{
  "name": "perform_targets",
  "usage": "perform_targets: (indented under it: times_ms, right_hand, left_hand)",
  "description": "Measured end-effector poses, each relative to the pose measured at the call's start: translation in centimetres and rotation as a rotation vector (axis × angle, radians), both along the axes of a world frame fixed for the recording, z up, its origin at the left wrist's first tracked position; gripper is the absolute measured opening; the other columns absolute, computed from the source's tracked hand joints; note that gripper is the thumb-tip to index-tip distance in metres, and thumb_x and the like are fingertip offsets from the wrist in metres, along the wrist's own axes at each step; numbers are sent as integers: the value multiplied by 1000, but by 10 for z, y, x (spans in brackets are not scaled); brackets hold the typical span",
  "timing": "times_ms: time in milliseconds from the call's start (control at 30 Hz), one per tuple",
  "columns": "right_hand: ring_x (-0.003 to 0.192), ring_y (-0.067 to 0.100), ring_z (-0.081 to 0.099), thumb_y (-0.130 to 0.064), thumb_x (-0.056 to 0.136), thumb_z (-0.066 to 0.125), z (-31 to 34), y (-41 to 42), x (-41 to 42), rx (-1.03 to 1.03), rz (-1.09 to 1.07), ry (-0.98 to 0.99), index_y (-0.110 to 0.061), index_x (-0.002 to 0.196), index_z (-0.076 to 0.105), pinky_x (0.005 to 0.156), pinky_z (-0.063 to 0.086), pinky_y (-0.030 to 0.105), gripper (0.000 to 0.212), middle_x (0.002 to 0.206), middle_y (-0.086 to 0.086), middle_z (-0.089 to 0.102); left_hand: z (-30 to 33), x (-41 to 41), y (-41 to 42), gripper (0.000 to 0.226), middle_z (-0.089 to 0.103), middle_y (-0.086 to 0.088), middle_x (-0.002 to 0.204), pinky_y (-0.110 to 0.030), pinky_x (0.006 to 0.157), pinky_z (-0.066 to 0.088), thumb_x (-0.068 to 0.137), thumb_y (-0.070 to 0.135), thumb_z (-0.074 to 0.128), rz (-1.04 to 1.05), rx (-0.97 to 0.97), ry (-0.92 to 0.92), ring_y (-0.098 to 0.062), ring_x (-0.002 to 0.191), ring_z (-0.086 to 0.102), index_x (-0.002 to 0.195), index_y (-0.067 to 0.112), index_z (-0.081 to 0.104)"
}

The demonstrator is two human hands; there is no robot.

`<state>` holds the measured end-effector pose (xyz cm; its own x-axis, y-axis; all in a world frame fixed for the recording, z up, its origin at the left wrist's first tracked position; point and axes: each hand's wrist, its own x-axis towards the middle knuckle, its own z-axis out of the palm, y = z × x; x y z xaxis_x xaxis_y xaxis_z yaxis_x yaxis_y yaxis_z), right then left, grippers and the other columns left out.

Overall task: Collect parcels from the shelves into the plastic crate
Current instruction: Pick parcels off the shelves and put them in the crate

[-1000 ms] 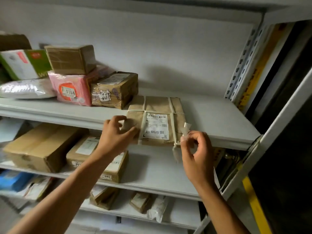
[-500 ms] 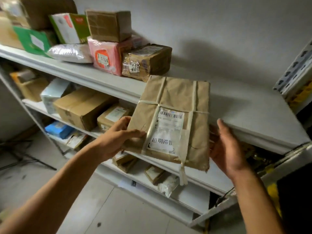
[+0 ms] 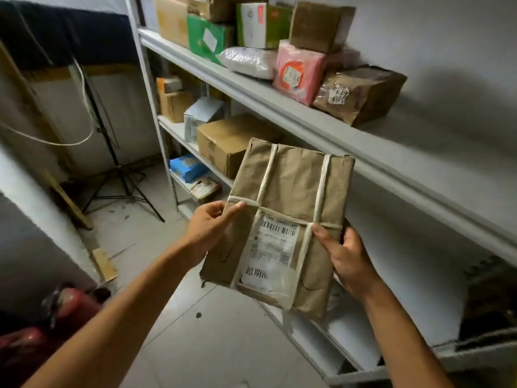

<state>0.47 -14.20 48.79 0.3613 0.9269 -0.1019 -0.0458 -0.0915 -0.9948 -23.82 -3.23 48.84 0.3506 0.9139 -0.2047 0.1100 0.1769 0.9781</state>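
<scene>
Landmark: the shelf unit, grey metal, running along the wall.
Brown paper parcel: held in the air in front of the shelf unit, clear of its boards, label side facing the camera; tied with pale straps (two lengthwise, one across).
Label: white, with a barcode, on the parcel's lower half.
Left hand: grips the parcel's left edge, thumb lying on the cross strap.
Right hand: grips the parcel's right edge, thumb on the front face, fingers curled behind.
Pink parcel: on the top board of the shelf unit, touching a taped brown parcel beside it.
Cardboard box: on the board below, behind the held parcel.
Tripod: on the floor, left of the shelf unit.
Plastic crate: not in view.
</scene>
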Motion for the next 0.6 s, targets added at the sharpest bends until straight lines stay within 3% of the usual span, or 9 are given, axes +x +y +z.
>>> perform_targets:
  times_ms: [67, 133, 267, 400, 600]
  right_hand:
    - [102, 23, 74, -22, 92, 71, 2, 7, -34, -25, 59, -10, -11, 120, 64, 79, 62, 32, 31, 108, 5, 78]
    - [99, 18, 75, -18, 94, 70, 0, 11, -71, -49, 127, -13, -11, 117, 64, 74, 61, 25, 25, 107, 4, 78]
    - [107, 20, 72, -17, 95, 67, -20, 14, -146, -93, 312, -9, -10, 129, 59, 83, 61, 32, 35, 118, 6, 74]
    - [103, 18, 73, -21, 90, 68, -54, 13, -218, -153, 506, -20, -16, 120, 62, 78, 61, 28, 31, 116, 6, 75]
    - [103, 15, 71, -32, 81, 73, -103, 4, -312, -238, 812, -98, -11, 124, 62, 86, 59, 30, 48, 112, 1, 76]
  left_hand:
    - [-7, -37, -7, 45, 76, 3, 86, -25, 60, 55, 80, 52, 70, 103, 11, 3, -15, 78, 73, 102, 13, 71]
    - [-17, -79, -18, 42, 76, 2, 94, -28, 63, 58, 79, 50, 72, 167, 12, 6, -17, 86, 73, 108, 19, 69]
    - [-45, -168, -53, 41, 76, -3, 102, -36, 74, 61, 83, 48, 73, 284, -14, -5, -20, 95, 73, 118, 28, 66]
    - [-79, -248, -105, 35, 75, -4, 103, -33, 77, 61, 86, 43, 75, 452, -43, 30, -18, 94, 73, 114, 23, 66]
    - [-121, -329, -191, 24, 73, -2, 92, -20, 60, 55, 92, 26, 71, 721, -179, 69, -11, 78, 71, 109, 13, 61]
